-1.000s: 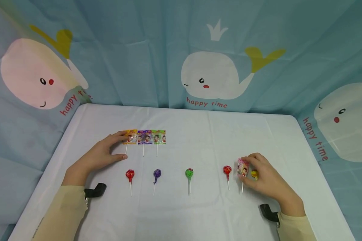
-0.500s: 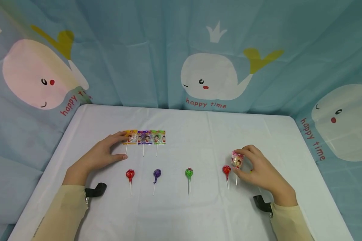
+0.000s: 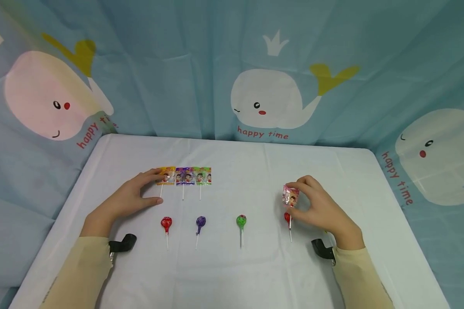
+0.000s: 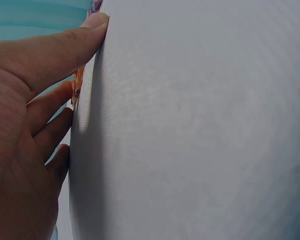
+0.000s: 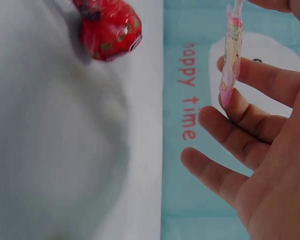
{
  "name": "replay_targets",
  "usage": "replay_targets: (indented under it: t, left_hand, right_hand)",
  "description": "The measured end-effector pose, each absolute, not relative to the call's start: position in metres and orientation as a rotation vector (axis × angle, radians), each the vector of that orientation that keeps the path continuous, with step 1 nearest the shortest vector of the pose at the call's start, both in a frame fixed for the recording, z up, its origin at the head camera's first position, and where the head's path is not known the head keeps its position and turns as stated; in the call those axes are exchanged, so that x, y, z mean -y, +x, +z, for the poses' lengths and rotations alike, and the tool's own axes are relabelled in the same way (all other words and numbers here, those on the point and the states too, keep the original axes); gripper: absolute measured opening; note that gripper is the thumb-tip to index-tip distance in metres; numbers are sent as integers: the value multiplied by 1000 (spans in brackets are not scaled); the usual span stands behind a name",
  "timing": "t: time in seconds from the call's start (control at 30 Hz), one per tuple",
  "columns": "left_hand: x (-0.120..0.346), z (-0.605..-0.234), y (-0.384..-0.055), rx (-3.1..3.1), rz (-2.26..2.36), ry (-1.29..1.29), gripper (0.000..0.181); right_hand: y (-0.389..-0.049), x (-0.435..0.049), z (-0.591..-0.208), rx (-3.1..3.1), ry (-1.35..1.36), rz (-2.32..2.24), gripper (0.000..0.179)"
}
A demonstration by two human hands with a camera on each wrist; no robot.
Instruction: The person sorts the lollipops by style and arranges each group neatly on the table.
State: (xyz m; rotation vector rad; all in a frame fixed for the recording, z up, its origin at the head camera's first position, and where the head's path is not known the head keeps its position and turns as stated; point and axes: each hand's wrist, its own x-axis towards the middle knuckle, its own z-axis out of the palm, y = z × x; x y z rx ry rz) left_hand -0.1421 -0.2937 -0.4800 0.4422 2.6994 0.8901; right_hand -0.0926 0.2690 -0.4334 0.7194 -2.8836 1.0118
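Note:
My right hand (image 3: 320,208) pinches a lollipop in a flat pink wrapper (image 3: 289,195) between thumb and fingers. It is lifted off the table in the right wrist view, and its stick overlaps a round red lollipop (image 3: 287,217) lying below. My left hand (image 3: 129,197) rests at the far left with fingertips on a flat orange-wrapped lollipop (image 3: 170,175) and the thumb down by its stick. Beside that one, in a row, lie a flat purple-wrapped lollipop (image 3: 185,176) and a flat green-wrapped lollipop (image 3: 203,175).
Nearer the front lie round lollipops in red (image 3: 166,222), purple (image 3: 200,221) and green (image 3: 241,220). Only a sliver of something yellow shows by my right wrist. A white cloth covers the table (image 3: 216,274); a blue whale-print curtain (image 3: 201,86) stands behind it.
My right hand has carried the pink-wrapped lollipop leftward and away from me, from beside the yellow one to over the right-hand red one. My left hand stays put.

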Motion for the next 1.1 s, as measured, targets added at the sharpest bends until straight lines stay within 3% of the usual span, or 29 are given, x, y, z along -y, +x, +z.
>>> replay_targets:
  t: [1.1]
  left_hand:
    - [295, -481, -141, -2694, 899, 448, 74]
  right_hand:
    - [-141, -218, -421, 2994, 804, 976, 55]
